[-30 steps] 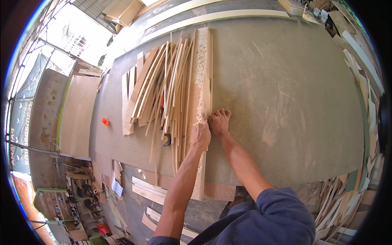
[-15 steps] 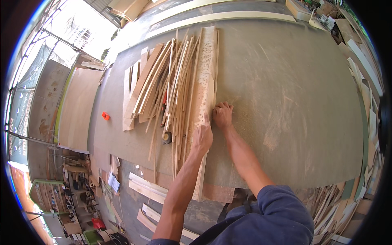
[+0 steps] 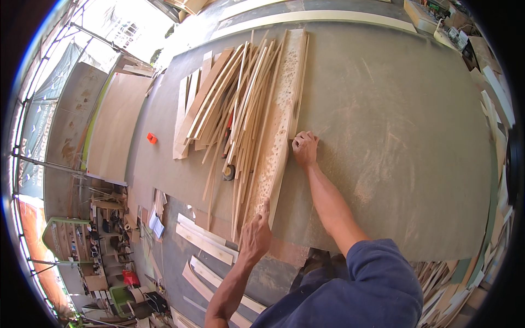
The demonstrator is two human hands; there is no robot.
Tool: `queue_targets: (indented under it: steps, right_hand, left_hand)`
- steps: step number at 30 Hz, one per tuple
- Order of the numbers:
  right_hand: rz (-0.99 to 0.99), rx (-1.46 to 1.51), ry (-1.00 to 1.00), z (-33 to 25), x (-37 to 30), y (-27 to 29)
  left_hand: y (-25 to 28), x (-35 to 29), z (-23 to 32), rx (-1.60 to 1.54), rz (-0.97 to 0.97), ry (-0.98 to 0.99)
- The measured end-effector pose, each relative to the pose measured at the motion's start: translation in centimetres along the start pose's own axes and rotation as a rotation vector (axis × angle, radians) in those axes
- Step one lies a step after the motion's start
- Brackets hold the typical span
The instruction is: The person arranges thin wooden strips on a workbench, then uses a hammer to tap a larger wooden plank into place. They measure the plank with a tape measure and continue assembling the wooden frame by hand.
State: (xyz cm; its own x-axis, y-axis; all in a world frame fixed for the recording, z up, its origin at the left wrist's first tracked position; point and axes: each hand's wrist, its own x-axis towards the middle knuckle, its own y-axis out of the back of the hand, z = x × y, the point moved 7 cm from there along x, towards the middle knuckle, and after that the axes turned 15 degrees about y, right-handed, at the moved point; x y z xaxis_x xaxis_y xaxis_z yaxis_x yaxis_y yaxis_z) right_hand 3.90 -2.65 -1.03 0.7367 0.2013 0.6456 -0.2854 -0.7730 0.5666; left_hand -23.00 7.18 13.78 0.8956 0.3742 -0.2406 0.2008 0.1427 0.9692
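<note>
A long, narrow wooden board [image 3: 283,93], its top speckled with small marks, lies lengthwise in front of me on a large brown tabletop [image 3: 377,109]. At its near end my left hand [image 3: 255,238] is closed on the board, index finger pointing along its top. Pale wood shows along the board's right edge. My right hand [image 3: 305,148] rests on the tabletop beside that edge, fingers curled in; what they hold, if anything, is hidden. Many thin wooden strips [image 3: 249,131] lie heaped against the board's left side.
A tape measure [image 3: 228,173] sits among the strip ends, and a small orange object [image 3: 151,138] lies farther left. Sawdust [image 3: 363,188] is scattered right of my right hand. Offcuts [image 3: 205,240] lie below the table's near edge. Tools and scraps fill a cluttered area [image 3: 112,240] at lower left.
My left hand has slid along the board toward me, to its near end. My right hand stays curled beside the board's right edge. The whole view has shifted slightly.
</note>
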Motion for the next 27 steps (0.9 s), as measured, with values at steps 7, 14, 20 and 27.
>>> queue_targets:
  steps: [7, 14, 20, 27]
  right_hand:
    - [-0.08, 0.053, 0.002, 0.6, 0.2, -0.7]
    - [-0.111, 0.246, 0.026, 2.6, -0.1, -0.1]
    - [-0.168, 0.019, 0.046, 14.1, 7.1, 1.8]
    - [-0.752, -0.185, 0.29, 19.5, 21.7, -3.7]
  left_hand:
    - [-0.6, 0.4, 1.6, 0.05, 0.027, 0.049]
    - [-0.4, 3.4, 4.5, 0.066, 0.072, 0.096]
    - [-0.3, 3.5, 5.7, 0.057, 0.104, 0.123]
    - [-0.6, 3.2, 5.5, 0.025, 0.127, 0.22]
